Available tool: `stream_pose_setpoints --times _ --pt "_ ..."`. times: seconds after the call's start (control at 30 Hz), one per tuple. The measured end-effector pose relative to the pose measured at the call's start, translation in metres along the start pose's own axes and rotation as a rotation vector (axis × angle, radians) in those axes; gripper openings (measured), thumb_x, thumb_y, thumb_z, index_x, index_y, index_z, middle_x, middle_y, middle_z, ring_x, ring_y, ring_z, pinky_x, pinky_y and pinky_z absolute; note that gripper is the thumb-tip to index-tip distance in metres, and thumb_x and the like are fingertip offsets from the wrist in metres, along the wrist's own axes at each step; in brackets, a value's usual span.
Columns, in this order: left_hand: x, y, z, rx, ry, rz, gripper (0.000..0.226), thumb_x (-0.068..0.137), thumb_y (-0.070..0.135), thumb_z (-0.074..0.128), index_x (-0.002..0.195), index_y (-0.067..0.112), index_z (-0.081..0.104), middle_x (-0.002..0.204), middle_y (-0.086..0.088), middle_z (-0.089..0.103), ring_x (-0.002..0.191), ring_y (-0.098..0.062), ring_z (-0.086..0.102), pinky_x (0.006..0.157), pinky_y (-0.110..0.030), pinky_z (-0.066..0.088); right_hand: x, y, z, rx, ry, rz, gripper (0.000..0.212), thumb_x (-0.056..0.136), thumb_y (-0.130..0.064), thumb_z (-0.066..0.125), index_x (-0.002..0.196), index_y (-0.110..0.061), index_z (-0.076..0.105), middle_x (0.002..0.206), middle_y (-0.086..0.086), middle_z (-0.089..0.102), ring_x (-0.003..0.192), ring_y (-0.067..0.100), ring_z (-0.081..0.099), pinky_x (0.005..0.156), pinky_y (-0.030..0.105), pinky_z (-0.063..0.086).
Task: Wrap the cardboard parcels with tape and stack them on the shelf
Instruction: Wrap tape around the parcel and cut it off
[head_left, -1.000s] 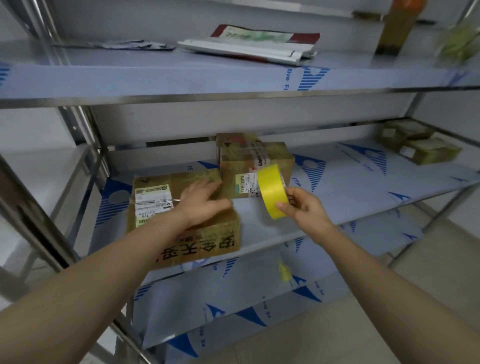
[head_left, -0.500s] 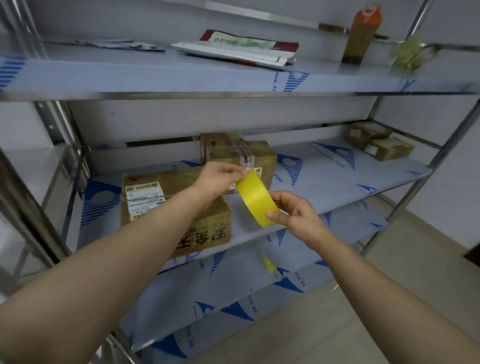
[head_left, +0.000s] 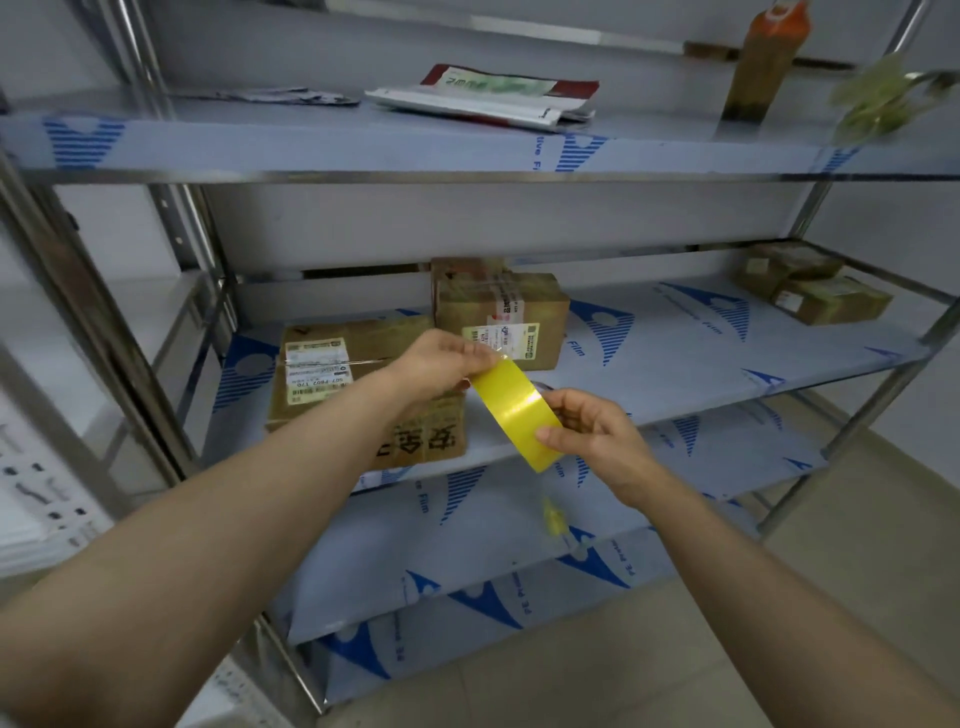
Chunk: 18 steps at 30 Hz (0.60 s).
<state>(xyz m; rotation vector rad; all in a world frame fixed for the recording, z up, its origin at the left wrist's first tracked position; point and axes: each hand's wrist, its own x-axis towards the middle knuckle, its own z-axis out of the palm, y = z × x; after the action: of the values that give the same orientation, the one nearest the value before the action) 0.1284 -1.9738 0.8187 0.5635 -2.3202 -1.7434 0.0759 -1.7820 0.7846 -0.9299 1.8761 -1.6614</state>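
A yellow tape roll (head_left: 517, 410) is held edge-on in front of the middle shelf (head_left: 675, 364). My right hand (head_left: 592, 434) grips its lower end. My left hand (head_left: 447, 361) pinches the roll's upper edge, where a bit of clear tape shows. Behind my left forearm a large cardboard parcel (head_left: 332, 374) with a white label sits on the shelf's front left. A second parcel (head_left: 501, 312) stands behind it, in front of a smaller box.
Two small parcels (head_left: 815, 286) lie at the middle shelf's far right. The top shelf (head_left: 363, 150) carries flat mail bags (head_left: 493, 98), a brown bottle (head_left: 763, 62) and a crumpled tape wad (head_left: 878, 101). Steel posts frame the rack; lower shelves and tiled floor lie below.
My left hand left the large parcel's top and came to the tape roll's upper edge. The roll and my right hand dropped slightly toward me.
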Motion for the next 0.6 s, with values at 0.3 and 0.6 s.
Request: stream_pose_setpoints --times 0.3,0.6 --pt "-0.025 -0.039 0.019 0.354 0.104 -0.022 0.013 0.090 0.011 0.064 0.100 0.004 0.063 0.097 -0.012 0.063 0.095 -0.029 0.063 0.073 -0.027 0.046 -0.025 0.022 0.019 -0.015 -0.145 0.209 0.009 0.093 -0.015 0.058 0.101 -0.012 0.061 0.088 -0.002 0.068 0.076 0.008 0.064 0.072 0.023 0.052" --pt "-0.039 -0.063 0.025 0.405 0.080 -0.020 0.018 0.092 0.016 0.061 0.094 0.000 0.070 0.079 -0.005 0.063 0.073 -0.015 0.055 0.073 -0.028 0.048 -0.043 0.032 0.030 -0.132 -0.189 0.305 0.029 0.095 -0.041 0.052 0.092 -0.012 0.055 0.109 0.014 0.066 0.101 0.027 0.062 0.101 0.044 0.042"
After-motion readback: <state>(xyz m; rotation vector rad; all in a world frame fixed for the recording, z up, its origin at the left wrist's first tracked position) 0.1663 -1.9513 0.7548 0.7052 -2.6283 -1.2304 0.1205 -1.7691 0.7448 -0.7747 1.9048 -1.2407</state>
